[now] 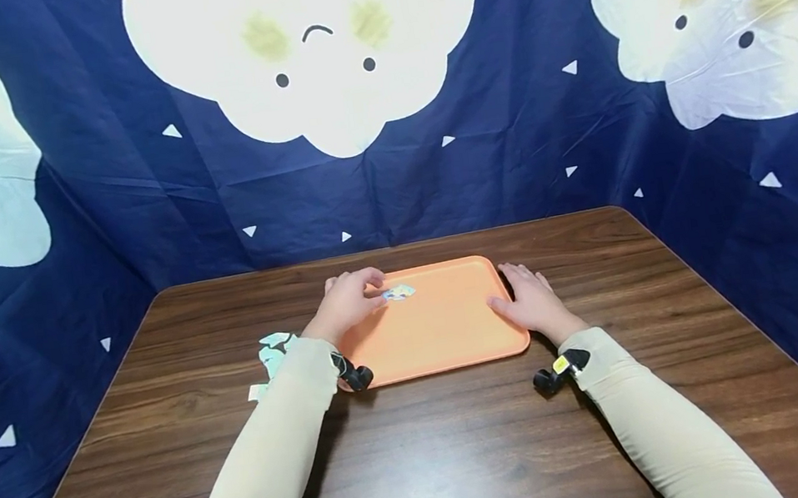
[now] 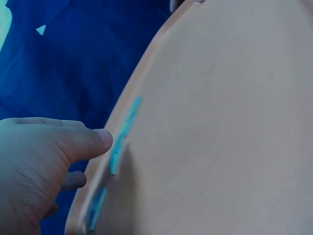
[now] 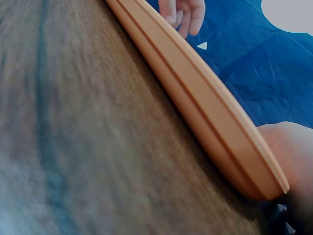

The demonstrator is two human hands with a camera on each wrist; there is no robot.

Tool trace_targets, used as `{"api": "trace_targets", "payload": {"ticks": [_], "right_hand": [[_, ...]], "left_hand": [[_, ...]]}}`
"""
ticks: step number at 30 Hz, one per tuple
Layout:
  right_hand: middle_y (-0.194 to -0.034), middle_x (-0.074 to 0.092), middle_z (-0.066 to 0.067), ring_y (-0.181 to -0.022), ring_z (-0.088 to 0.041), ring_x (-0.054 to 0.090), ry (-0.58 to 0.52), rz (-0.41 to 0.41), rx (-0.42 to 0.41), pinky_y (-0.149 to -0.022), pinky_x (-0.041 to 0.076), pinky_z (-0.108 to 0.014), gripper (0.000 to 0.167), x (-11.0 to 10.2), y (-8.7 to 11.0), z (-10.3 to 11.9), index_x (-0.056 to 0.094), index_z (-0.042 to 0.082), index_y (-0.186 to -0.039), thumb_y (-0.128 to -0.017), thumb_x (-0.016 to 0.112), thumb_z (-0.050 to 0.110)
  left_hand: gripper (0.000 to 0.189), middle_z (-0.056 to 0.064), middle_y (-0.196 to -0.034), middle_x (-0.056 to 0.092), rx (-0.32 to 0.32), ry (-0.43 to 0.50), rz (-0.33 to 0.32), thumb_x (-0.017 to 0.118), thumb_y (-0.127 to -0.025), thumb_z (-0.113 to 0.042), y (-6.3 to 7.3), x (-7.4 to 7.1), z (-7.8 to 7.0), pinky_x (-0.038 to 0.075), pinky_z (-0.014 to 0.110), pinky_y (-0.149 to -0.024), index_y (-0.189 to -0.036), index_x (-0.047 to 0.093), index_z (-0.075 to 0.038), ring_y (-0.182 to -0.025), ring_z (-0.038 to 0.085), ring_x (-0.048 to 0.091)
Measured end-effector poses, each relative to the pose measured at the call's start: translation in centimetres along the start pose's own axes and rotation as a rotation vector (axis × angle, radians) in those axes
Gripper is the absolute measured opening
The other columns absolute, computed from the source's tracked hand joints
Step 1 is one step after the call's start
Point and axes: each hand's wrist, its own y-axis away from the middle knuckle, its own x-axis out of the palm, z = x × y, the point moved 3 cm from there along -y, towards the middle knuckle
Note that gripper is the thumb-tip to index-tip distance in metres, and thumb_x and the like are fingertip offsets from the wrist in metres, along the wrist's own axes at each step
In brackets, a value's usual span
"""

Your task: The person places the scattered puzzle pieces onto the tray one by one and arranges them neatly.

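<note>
An orange tray (image 1: 447, 327) lies on the table. Flat printed pieces (image 1: 399, 292) in light blue lie near its far rim; the left wrist view catches one piece (image 2: 126, 134) almost edge-on and a second blue piece (image 2: 98, 209) beside it. My left hand (image 1: 351, 301) is over the tray's far left corner, thumb and forefinger apart, the thumb tip close to the pieces. With my right hand (image 1: 533, 299) I hold the tray's right side, thumb over the rim and fingers along the outside. The right wrist view shows the tray's outer wall (image 3: 195, 98) beside that hand.
More pale green-blue flat pieces (image 1: 273, 358) lie on the wooden table (image 1: 470, 441) left of the tray, partly covered by my left sleeve (image 1: 273, 442). A dark blue curtain (image 1: 376, 193) with white clouds hangs behind the table and at both sides.
</note>
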Motion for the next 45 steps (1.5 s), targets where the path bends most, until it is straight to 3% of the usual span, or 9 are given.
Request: {"api": "trace_targets", "payload": {"ticks": [9, 23, 27, 33, 45], "right_hand": [[-0.155, 0.036, -0.029, -0.147, -0.048, 0.026, -0.001, 0.008, 0.002, -0.117, 0.015, -0.065, 0.077, -0.2, 0.0, 0.2, 0.035, -0.006, -0.152, -0.097, 0.059, 0.042], [-0.155, 0.037, -0.029, -0.147, -0.048, 0.026, 0.002, 0.009, 0.003, -0.117, 0.015, -0.064, 0.076, -0.1, 0.0, 0.2, 0.036, -0.006, -0.152, -0.097, 0.059, 0.042], [-0.155, 0.036, -0.029, -0.147, -0.048, 0.025, 0.0, 0.009, 0.004, -0.117, 0.014, -0.064, 0.076, -0.1, 0.0, 0.1, 0.035, -0.006, -0.152, -0.097, 0.059, 0.041], [-0.156, 0.036, -0.029, -0.147, -0.048, 0.025, -0.005, 0.012, 0.006, -0.118, 0.014, -0.064, 0.077, -0.2, 0.0, 0.1, 0.035, -0.005, -0.152, -0.097, 0.059, 0.041], [-0.157, 0.034, -0.028, -0.148, -0.048, 0.024, -0.002, 0.023, 0.011, -0.118, 0.013, -0.065, 0.076, -0.1, 0.0, 0.0, 0.033, -0.004, -0.154, -0.098, 0.059, 0.04]], "left_hand": [[0.028, -0.002, -0.108, 0.073, -0.037, -0.025, 0.008, 0.074, -0.093, -0.018, -0.2, 1.1, -0.2, 0.029, 0.049, -0.1, -0.12, 0.068, -0.017, -0.1, 0.024, 0.061], [0.03, 0.0, -0.107, 0.074, 0.0, -0.001, 0.004, 0.075, -0.092, -0.015, 0.0, 1.0, -0.1, 0.028, 0.051, -0.101, -0.121, 0.068, -0.015, -0.107, 0.026, 0.063], [0.034, 0.001, -0.113, 0.073, -0.016, 0.009, 0.01, 0.075, -0.093, -0.017, 0.1, 0.9, -0.1, 0.027, 0.05, -0.102, -0.125, 0.067, -0.015, -0.11, 0.024, 0.064], [0.038, 0.003, -0.12, 0.071, 0.001, 0.031, -0.016, 0.075, -0.093, -0.019, 0.6, 0.0, -0.2, 0.024, 0.05, -0.104, -0.129, 0.066, -0.012, -0.108, 0.025, 0.064], [0.034, 0.005, -0.119, 0.069, 0.016, 0.062, -0.076, 0.072, -0.094, -0.025, 2.5, -2.7, 0.6, 0.025, 0.052, -0.103, -0.124, 0.068, -0.012, -0.107, 0.029, 0.061]]}}
